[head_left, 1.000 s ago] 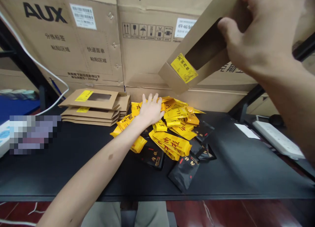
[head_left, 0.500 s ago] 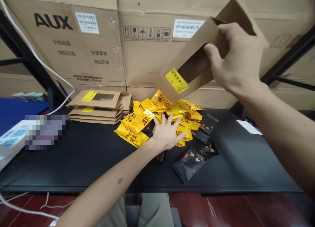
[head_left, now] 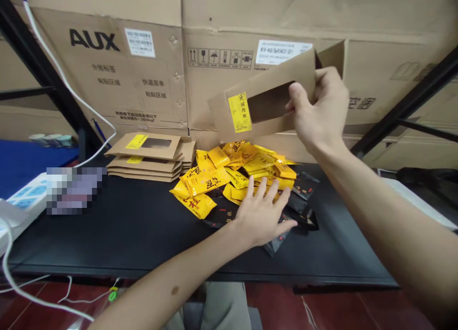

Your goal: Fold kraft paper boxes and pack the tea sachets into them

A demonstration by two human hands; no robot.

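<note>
R hand (head_left: 320, 113) grips bag (head_left: 275, 101), tilted, mouth up, above packets (head_left: 207, 180) heaped on table (head_left: 143, 239). L hand (head_left: 263, 213) spread wide over pile's near side, holding nothing visible. Risks: L sweep too hard, packets scatter; R squeeze too tight, bag creases.

Left hand (head_left: 263, 215) bare, five slender fingers. Left forearm (head_left: 143, 304) bare, small oval mark (head_left: 175, 290) on skin, just below front edge of black table (head_left: 136, 244). Right hand (head_left: 320, 108) and right forearm (head_left: 386, 196) bare too. Pale grey-green trousers (head_left: 227, 304), plain cloth, lightly creased, partly visible below table's front edge.
</note>
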